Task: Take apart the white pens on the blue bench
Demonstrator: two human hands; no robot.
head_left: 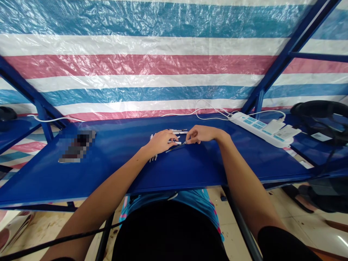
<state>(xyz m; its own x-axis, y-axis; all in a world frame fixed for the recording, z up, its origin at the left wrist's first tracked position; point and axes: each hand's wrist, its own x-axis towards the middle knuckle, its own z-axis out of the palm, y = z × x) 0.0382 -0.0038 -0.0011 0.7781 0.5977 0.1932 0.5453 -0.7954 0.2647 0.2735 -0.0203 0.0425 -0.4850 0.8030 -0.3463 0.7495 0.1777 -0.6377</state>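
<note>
Head view looks down past blue patterned shorts [168,197] and a black cable [59,241] crossing the lower left, with both forearms reaching onto a blue table [108,174]. The left hand [160,141] lies over a small group of slim white tubes [176,132], its fingers [170,135] slightly spread and resting across them. Small metal-tipped pieces [153,157] show below that hand, partly hidden by it. The right hand [202,134] sits just beside the left, fingers curled inward, with the thumb and forefinger apparently pinching the end of a thin dark rod [175,147] that runs low across the table; the hand hides the exact grip.

Well left of the hands lies a pixelated, unreadable flat object [77,146]. To the right, a white power strip [258,128] carries two white plug adapters [281,129], with small print too tiny to read, and a white cable [209,112] loops behind it. A black round object [318,108] sits farther right. Beyond, a striped blue, white and red tarpaulin [163,47] hangs on a blue steel frame [288,50].
</note>
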